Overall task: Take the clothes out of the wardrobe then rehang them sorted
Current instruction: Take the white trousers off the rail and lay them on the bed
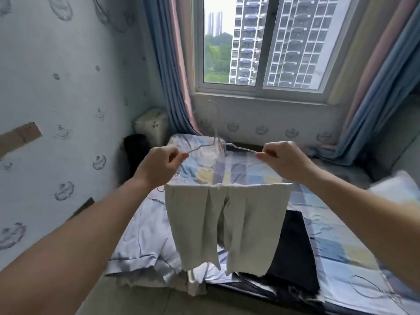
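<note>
Pale grey shorts hang on a silver wire hanger. Beneath the shorts, bedding shows a blue, yellow and white check. Right of the shorts lies a black garment. Curtains are blue and pink. Wallpaper is pale with grey motifs.

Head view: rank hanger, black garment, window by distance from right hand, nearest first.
1. Hanger: pinched in the right hand.
2. Black garment: on the bed, below the hand.
3. Window: far wall, beyond the bed.
</note>
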Demonstrator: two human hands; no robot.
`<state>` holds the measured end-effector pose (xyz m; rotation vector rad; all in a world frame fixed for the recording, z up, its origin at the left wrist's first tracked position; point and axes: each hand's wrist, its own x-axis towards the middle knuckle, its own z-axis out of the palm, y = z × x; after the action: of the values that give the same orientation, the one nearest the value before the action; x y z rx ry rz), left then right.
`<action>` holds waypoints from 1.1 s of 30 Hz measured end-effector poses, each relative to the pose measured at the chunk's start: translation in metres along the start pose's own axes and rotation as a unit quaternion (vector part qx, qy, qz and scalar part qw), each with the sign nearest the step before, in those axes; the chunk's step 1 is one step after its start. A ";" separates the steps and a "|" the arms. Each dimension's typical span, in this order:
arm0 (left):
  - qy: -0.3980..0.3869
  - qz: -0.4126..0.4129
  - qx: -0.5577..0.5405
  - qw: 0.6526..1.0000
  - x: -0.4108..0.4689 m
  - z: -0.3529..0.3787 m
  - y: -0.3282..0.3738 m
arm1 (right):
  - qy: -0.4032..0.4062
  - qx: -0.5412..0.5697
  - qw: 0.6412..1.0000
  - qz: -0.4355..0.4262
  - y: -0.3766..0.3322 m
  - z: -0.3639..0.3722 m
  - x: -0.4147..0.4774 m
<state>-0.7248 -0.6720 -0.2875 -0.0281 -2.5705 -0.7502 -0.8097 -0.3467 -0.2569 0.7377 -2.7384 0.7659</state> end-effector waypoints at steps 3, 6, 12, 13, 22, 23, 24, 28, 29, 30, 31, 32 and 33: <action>-0.047 0.007 -0.031 0.998 0.010 0.044 -0.004 | -0.008 0.007 0.999 0.035 0.031 0.016 -0.023; -0.091 0.020 -0.052 0.994 0.023 0.082 0.007 | -0.010 0.017 0.997 0.076 0.061 0.019 -0.043; -0.149 0.063 -0.076 0.984 0.056 0.153 0.040 | 0.018 0.037 0.988 0.146 0.128 0.010 -0.065; -0.154 0.063 -0.077 0.983 0.060 0.162 0.043 | 0.020 0.039 0.988 0.150 0.136 0.009 -0.067; -0.214 0.007 -0.080 0.973 0.115 0.296 0.071 | -0.020 0.044 0.980 0.194 0.277 0.022 -0.042; -0.220 -0.013 -0.076 0.972 0.119 0.311 0.073 | -0.031 0.054 0.978 0.200 0.293 0.026 -0.037; -0.229 -0.034 -0.072 0.970 0.122 0.325 0.075 | -0.044 0.062 0.975 0.209 0.309 0.030 -0.032; -0.260 -0.087 -0.033 0.961 0.139 0.374 0.084 | -0.095 0.083 0.964 0.233 0.366 0.045 -0.011; -0.261 -0.096 -0.027 0.960 0.144 0.387 0.086 | -0.102 0.087 0.962 0.239 0.379 0.049 -0.004; -0.261 -0.105 -0.024 0.959 0.148 0.400 0.087 | -0.107 0.089 0.960 0.245 0.393 0.053 0.001; -0.261 -0.112 -0.017 0.959 0.152 0.413 0.088 | -0.112 0.089 0.957 0.252 0.405 0.057 0.007; -0.262 -0.117 0.002 0.958 0.156 0.426 0.088 | -0.118 0.089 0.954 0.260 0.418 0.063 0.011; -0.265 -0.120 0.033 0.956 0.159 0.438 0.089 | -0.125 0.089 0.951 0.267 0.430 0.069 0.015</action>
<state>-1.0397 -0.3878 -0.5005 0.1215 -3.1513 -0.8329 -1.0482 -0.0710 -0.4950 0.1080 -3.1770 1.0998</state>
